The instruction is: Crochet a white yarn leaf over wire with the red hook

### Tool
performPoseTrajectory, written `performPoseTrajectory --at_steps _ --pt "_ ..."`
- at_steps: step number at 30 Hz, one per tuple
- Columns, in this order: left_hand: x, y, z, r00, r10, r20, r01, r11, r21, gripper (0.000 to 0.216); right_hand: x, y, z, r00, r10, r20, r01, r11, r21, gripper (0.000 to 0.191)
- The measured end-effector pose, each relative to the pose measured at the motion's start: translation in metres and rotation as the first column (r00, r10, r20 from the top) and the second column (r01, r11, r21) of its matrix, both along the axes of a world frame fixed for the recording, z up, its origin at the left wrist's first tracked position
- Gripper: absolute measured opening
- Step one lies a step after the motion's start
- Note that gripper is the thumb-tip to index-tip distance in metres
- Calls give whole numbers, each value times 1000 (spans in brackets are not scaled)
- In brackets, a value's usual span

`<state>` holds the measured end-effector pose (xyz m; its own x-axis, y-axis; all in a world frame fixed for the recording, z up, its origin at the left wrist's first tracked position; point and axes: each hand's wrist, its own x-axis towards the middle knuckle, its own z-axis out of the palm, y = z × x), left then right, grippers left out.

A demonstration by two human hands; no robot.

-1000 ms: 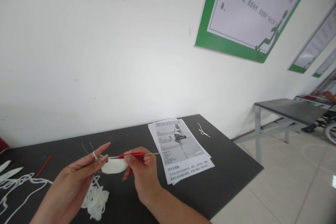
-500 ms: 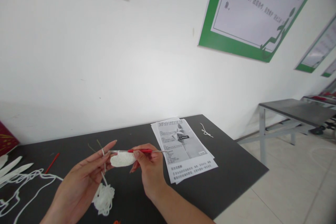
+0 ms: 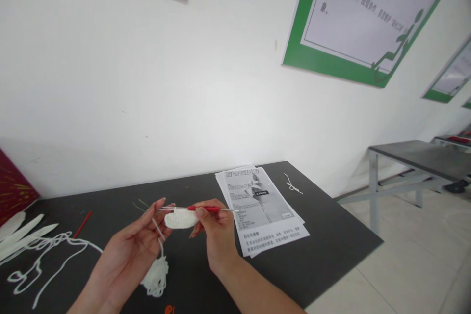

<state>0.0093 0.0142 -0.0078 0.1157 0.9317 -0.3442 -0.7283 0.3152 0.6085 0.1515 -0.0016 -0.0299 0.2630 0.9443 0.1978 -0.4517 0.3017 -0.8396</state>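
My left hand (image 3: 138, 245) pinches a small white crocheted piece (image 3: 180, 219) above the black table (image 3: 324, 245), with white yarn running over its index finger. My right hand (image 3: 215, 230) grips a crochet hook with a red handle (image 3: 201, 209), held level, its metal tip pointing left at the top edge of the piece. A strand drops from the piece to a loose heap of white yarn (image 3: 156, 277) on the table under my left hand.
Printed instruction sheets (image 3: 263, 208) lie to the right of my hands, with a short yarn scrap (image 3: 293, 185) beyond them. White petal-shaped pieces (image 3: 22, 235), loose yarn (image 3: 47, 255) and a red stick (image 3: 83, 224) lie at left. Another grey table (image 3: 423, 154) stands at right.
The view has shifted, so hands and table sit further right. My left index finger has lowered, and the hook tip has moved left along the piece's top edge.
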Motion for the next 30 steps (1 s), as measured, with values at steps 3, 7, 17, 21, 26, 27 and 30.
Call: performPoseTrajectory --at_steps 3,7,17,21,26,27,30 --pt "-2 1 -1 997 47 63 -45 999 -28 30 0 -1 -1 1000 3 -3 -3 1000 -3 15" --pt "-1 -1 0 984 73 161 -68 997 -40 32 0 -1 -4 999 19 -36 -19 1000 -6 14" --pt "3 -10 2 982 27 189 -42 996 73 22 1 -1 -8 1000 0 27 -1 999 48 10" --pt "9 -19 1 999 -43 -3 42 966 254 42 2 -3 -7 994 -43 103 33 995 99 7" --pt "13 -25 2 986 -8 -165 71 922 381 62 2 -8 -4 984 -51 172 24 988 150 7" --pt "13 -25 1 984 11 -178 59 921 385 62 2 -8 -3 983 -42 181 13 988 154 8" --pt "13 -24 1 985 45 -169 24 923 385 61 1 -10 0 985 11 173 -36 989 141 10"
